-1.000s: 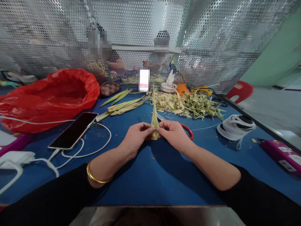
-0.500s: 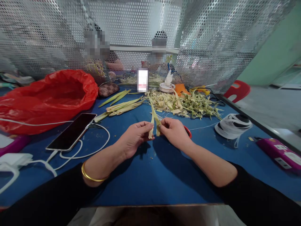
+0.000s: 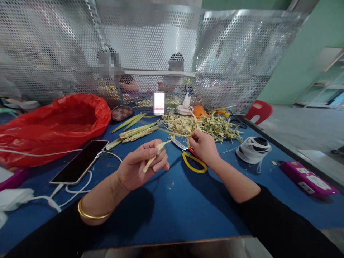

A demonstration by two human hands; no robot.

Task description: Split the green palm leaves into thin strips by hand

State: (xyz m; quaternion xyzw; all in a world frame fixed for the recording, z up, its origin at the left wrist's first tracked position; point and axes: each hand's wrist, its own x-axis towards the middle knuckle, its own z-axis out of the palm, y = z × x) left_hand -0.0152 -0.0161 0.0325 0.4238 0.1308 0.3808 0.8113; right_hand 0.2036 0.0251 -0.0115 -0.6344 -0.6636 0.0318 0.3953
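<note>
Pinched in the left hand [image 3: 135,166] is a thin, pale green leaf strip [image 3: 148,165], above the blue table [image 3: 166,215]. The right hand [image 3: 202,145] pinches another thin green strip [image 3: 178,134]. Both look light, bendy and easy to tear; hold the wide ends softly.
</note>
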